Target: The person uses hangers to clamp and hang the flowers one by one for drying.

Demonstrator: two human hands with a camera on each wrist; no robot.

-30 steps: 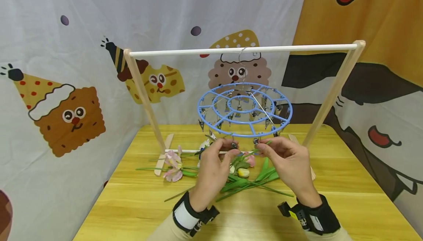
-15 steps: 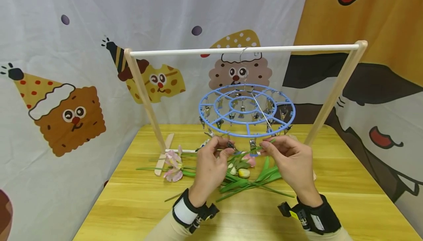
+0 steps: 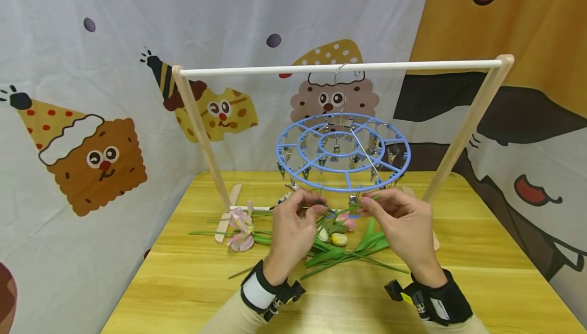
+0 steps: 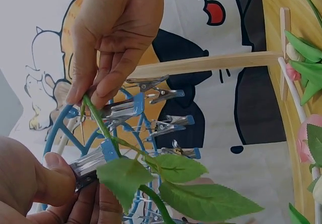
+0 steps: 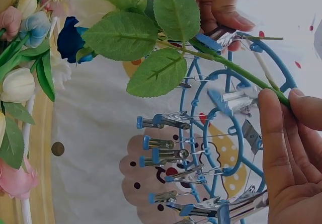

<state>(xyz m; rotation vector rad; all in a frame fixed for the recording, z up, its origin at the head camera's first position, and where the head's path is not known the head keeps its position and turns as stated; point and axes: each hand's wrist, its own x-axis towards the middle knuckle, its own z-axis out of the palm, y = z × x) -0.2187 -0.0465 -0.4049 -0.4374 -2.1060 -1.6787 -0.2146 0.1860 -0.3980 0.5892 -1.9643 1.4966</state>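
A blue round clip hanger [image 3: 347, 189] with several metal clips hangs before me. My left hand [image 3: 293, 234] pinches the handles of one blue-tipped metal clip [image 4: 89, 164] below the hanger's near edge. My right hand [image 3: 408, 227] pinches the end of a green flower stem [image 5: 241, 74] between thumb and fingers. That stem crosses at the tip of the held clip; whether it lies between the clip's jaws I cannot tell. Its toothed leaves [image 5: 168, 78] spread beyond the left hand. Another clip [image 3: 353, 205] dangles beside the right fingertips. Which bloom belongs to this stem is unclear.
A wooden frame with a white top bar [image 3: 257, 71] carries the hanger. On the wooden table [image 3: 348, 298] lie several artificial flowers, including a pink bloom [image 3: 241, 229], a yellow-white tulip [image 3: 339, 240] and crossing green stems [image 3: 353, 255]. A printed cloth [image 3: 220, 18] hangs behind.
The left hand shifted slightly left with its clip, and the right hand slightly right with the stem. The hanger turned a little, and a clip between the hands now hangs free beside the right fingers.
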